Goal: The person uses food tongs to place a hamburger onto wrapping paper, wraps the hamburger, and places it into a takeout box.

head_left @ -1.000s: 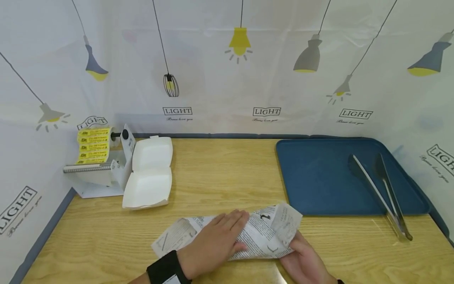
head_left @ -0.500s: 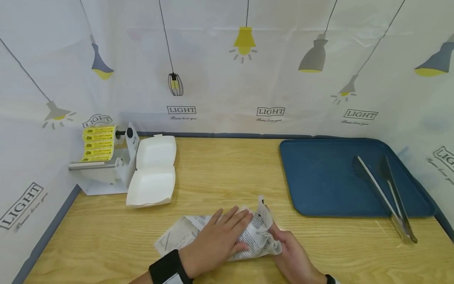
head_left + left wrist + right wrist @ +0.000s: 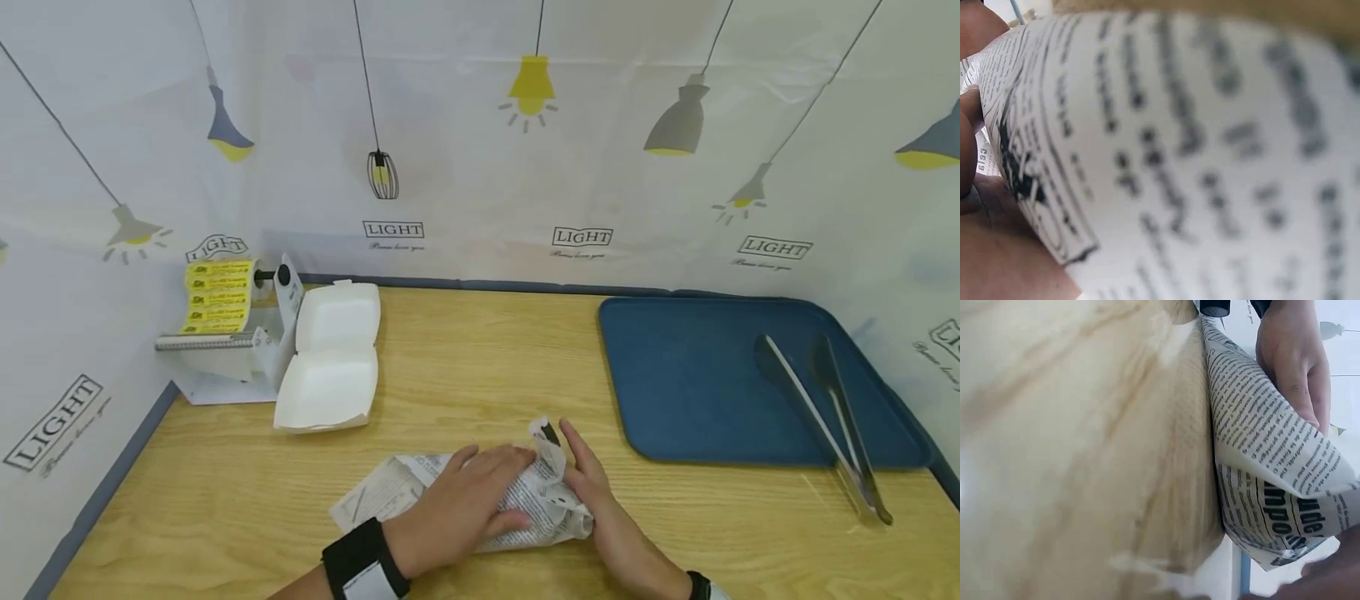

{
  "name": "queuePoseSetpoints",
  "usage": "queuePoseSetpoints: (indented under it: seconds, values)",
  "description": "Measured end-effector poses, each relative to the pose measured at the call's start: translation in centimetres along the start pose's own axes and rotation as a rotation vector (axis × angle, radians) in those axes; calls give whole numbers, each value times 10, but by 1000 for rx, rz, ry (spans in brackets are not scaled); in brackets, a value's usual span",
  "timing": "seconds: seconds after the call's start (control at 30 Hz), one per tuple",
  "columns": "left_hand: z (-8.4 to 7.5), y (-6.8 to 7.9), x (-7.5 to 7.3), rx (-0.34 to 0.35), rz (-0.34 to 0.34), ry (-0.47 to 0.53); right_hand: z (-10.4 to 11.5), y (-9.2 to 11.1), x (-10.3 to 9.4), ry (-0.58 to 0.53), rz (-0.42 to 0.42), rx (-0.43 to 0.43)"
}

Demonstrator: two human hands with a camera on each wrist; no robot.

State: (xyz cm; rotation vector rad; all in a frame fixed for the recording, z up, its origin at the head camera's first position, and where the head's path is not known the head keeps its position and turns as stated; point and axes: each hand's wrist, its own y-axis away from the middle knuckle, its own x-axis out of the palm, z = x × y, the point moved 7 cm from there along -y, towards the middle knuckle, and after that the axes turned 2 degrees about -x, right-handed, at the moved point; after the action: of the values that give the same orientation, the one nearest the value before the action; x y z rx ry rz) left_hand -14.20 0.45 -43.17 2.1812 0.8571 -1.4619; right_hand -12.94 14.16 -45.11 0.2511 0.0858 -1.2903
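Note:
A wrapped parcel of newsprint-patterned paper [image 3: 525,500] lies on the wooden table near its front side, its left end a flat, loose flap. What is inside stays hidden. My left hand [image 3: 468,508] rests on top with its fingers stretched over the paper. At the parcel's right end, my right hand [image 3: 600,492] presses the crumpled, folded-in paper with extended fingers. The right wrist view shows the printed paper [image 3: 1260,425] standing off the table, with the left hand [image 3: 1294,362] over it. Paper [image 3: 1147,144] fills most of the left wrist view.
An open white clamshell box [image 3: 330,387] stands at the back left beside a label dispenser [image 3: 225,350] with a yellow roll. To the right is a blue tray [image 3: 690,383], with metal tongs [image 3: 855,450] lying across its front edge. A lamp-print curtain [image 3: 465,150] hangs behind.
My right hand has moved left and inward, folding the parcel's right end, which lay flat before. My left hand stays on top. The head view has shifted slightly.

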Motion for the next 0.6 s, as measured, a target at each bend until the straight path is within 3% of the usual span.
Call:
queuePoseSetpoints:
  seconds: [0.03,0.1,0.23,0.37,0.43,0.6]
  values:
    - [1,0,0,-9,-1,18,2,0,0,29,12,-26]
    - [3,-1,0,-25,-5,61,7,10,5,10,124,-31]
    - [6,-1,0,-36,-3,139,11,9,2,120,99,-47]
    - [6,1,1,-10,23,206,12,6,8,330,91,-48]
    - [7,2,1,6,63,298,12,6,10,431,87,-56]
    - [14,2,-1,-34,150,656,15,8,12,561,74,-82]
